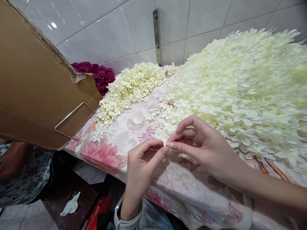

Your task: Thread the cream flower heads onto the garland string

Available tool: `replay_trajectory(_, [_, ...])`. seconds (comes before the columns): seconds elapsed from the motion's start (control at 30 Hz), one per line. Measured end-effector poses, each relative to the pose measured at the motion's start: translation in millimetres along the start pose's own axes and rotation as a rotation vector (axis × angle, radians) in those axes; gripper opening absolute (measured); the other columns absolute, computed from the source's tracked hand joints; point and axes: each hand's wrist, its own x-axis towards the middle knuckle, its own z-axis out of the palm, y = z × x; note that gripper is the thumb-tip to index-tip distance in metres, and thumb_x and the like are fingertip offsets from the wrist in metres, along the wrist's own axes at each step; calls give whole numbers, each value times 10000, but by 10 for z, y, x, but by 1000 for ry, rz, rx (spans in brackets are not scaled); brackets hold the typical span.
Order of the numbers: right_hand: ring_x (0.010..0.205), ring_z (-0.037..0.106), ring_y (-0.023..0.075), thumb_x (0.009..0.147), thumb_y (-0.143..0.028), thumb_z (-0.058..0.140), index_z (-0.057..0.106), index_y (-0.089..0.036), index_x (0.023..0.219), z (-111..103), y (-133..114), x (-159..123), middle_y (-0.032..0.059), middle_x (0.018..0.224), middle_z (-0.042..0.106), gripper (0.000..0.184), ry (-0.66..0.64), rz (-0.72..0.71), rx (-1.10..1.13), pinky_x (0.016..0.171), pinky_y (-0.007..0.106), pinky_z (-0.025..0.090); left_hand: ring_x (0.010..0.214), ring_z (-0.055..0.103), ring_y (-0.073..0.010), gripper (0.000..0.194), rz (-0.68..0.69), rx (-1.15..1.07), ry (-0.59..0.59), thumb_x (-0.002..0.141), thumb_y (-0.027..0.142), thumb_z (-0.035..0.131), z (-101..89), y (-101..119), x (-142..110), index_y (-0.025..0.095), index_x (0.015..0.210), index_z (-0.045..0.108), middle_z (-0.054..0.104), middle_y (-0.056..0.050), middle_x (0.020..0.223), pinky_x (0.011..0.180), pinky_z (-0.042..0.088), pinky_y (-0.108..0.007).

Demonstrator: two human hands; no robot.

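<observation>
My left hand (146,163) and my right hand (201,140) meet fingertip to fingertip over the near part of the table. Between the pinched thumbs and forefingers is a small white flower (165,143), mostly hidden by the fingers. Just behind and to the right of my hands rises a large heap of loose, pale cream flowers (240,86). Farther left lies a smaller pile of similar little blossoms (134,83). A small clear dish (137,117) rests on the cloth between the two piles.
A flowered tablecloth (103,153) covers the table. At left stands a big cardboard sheet (43,83) with a metal wire handle (72,116) near it. Dark purple flowers (103,76) lie behind. A seated person (21,172) is partly visible at lower left. The tiled wall (134,28) bounds the back.
</observation>
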Motion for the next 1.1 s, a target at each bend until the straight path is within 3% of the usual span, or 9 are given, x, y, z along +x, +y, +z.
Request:
replay_trajectory(0.17, [699, 661, 127, 769, -215, 672, 481, -231, 818, -3, -13, 10, -25, 737, 657, 198, 47, -28, -37, 582, 206, 540, 627, 656, -119, 52, -8, 24, 37, 746, 200, 661, 6, -21, -12, 160, 720, 681, 704, 3, 664, 590, 520, -173])
replay_trajectory(0.3, [666, 637, 152, 767, -225, 653, 487, -236, 769, -93, -83, 66, 8, 737, 636, 166, 310, -168, -270, 568, 256, 540, 600, 657, -109, 52, -41, 7, 107, 736, 175, 643, 23, -41, -11, 161, 705, 682, 701, 13, 629, 568, 516, -157])
replay_trajectory(0.37, [693, 643, 182, 787, -213, 619, 488, -239, 783, -149, -112, 96, 31, 768, 647, 134, 362, -259, -476, 599, 307, 546, 609, 669, -119, 54, -53, -4, 132, 735, 181, 648, 26, -39, -3, 159, 710, 690, 708, 8, 630, 570, 525, -163])
replay_trajectory(0.5, [916, 636, 256, 820, -142, 538, 532, -229, 844, -151, -121, 84, 112, 977, 654, 90, 199, -653, -917, 745, 391, 527, 631, 689, -137, 66, -79, -44, 152, 737, 208, 669, 27, -22, 18, 163, 749, 715, 730, -3, 657, 582, 548, -181])
replay_trajectory(0.57, [868, 635, 227, 824, -106, 521, 536, -232, 872, -97, -92, 48, 98, 920, 650, 136, 105, -801, -934, 718, 353, 527, 632, 691, -139, 64, -92, -61, 148, 730, 209, 682, 26, -14, 21, 163, 748, 723, 734, -6, 662, 584, 552, -183])
replay_trajectory(0.63, [780, 632, 192, 828, -84, 515, 525, -232, 918, -41, -45, 13, 63, 832, 644, 174, 13, -843, -876, 673, 313, 528, 624, 689, -137, 58, -90, -86, 130, 721, 204, 693, 23, -7, 16, 166, 740, 731, 738, -6, 665, 580, 552, -180])
replay_trajectory(0.8, [777, 667, 196, 844, -108, 525, 514, -224, 941, -3, 29, -14, 54, 820, 679, 152, -3, -692, -800, 644, 300, 540, 637, 697, -144, 96, -63, -175, 83, 747, 219, 673, 10, 8, -10, 195, 772, 763, 757, -16, 750, 613, 567, -204])
replay_trajectory(0.97, [759, 704, 187, 825, -147, 555, 543, -249, 885, -30, 2, 10, 7, 808, 706, 119, 109, -367, -579, 625, 278, 560, 787, 695, -158, 123, 9, -39, 27, 765, 191, 664, 14, 0, -13, 216, 838, 761, 756, -21, 842, 730, 558, -221])
replay_trajectory(1.1, [763, 706, 181, 780, -211, 637, 544, -238, 848, -39, -15, 33, 6, 783, 714, 118, 161, -97, -243, 553, 222, 548, 771, 681, -138, 120, 30, -54, 171, 719, 209, 720, 39, -22, -5, 196, 838, 707, 717, -5, 815, 670, 556, -184])
